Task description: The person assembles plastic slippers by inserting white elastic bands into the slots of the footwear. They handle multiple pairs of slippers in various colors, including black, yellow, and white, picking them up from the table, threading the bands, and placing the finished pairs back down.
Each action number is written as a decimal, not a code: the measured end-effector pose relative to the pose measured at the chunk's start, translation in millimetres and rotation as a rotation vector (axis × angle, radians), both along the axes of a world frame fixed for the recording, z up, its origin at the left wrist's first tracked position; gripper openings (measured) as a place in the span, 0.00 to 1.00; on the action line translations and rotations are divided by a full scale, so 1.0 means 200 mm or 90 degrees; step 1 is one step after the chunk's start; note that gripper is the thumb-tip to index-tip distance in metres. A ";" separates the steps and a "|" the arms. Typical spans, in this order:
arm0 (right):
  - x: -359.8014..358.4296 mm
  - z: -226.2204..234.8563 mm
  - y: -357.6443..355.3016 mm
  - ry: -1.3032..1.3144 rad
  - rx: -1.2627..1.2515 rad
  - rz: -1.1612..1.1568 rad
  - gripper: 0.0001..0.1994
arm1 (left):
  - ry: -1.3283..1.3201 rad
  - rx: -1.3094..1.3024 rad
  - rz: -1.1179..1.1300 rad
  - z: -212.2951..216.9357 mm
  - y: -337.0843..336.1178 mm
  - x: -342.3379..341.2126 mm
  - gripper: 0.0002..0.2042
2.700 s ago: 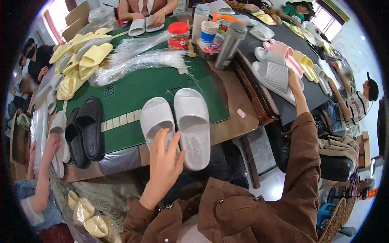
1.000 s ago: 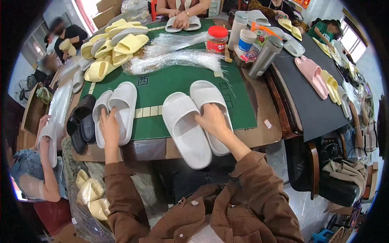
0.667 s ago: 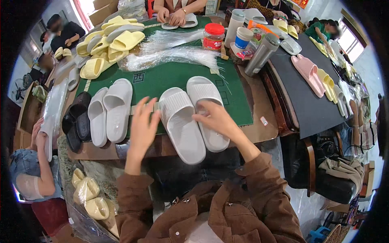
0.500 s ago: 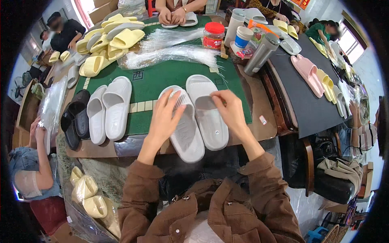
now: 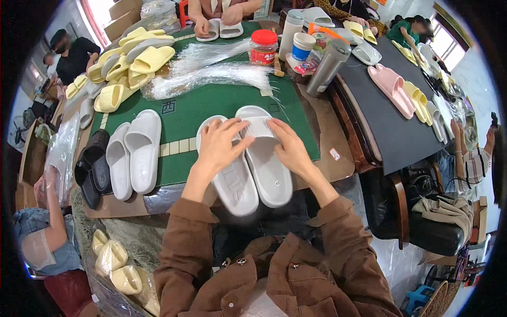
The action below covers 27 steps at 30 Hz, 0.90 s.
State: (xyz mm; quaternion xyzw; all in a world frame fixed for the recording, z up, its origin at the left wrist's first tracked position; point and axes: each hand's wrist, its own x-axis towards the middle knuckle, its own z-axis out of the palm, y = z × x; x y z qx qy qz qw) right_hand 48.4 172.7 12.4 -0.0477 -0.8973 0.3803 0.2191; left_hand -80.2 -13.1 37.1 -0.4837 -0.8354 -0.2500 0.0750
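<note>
A pair of light grey slide slippers lies in front of me at the table's near edge, heels toward me. My left hand [image 5: 219, 147] rests over the strap of the left slipper [image 5: 236, 187], fingers spread and thumb pointing at its mate. On the right slipper [image 5: 272, 177], my right hand [image 5: 290, 148] touches the outer side of the strap with stretched fingers, thumb apart. Left of these stand another grey pair of slippers [image 5: 143, 153] and a black pair [image 5: 95, 164]. The strap of the left slipper is mostly covered by my hand.
Yellow and grey slippers [image 5: 129, 61] are heaped at the far left of the green mat [image 5: 182, 119]. Bundles of clear plastic strips [image 5: 216, 79], a red-lidded jar [image 5: 263, 50] and a steel tumbler [image 5: 327, 68] stand beyond. Across the table, a person's hands [image 5: 219, 21] touch grey slippers.
My left hand has moved further across its slipper's strap. My right hand has shifted from the strap's edge to its outer side. The whole view has shifted slightly.
</note>
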 end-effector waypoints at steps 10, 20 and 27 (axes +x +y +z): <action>-0.13 0.05 0.34 0.019 -0.033 -0.114 0.12 | 0.038 0.058 0.001 -0.03 0.04 0.16 0.25; -0.24 -0.05 0.36 -0.029 0.156 -0.234 0.08 | 0.026 0.082 0.004 -0.07 0.08 0.14 0.25; 0.00 0.13 0.59 0.030 -0.185 -0.279 0.07 | 0.019 0.078 0.012 -0.06 0.09 0.15 0.25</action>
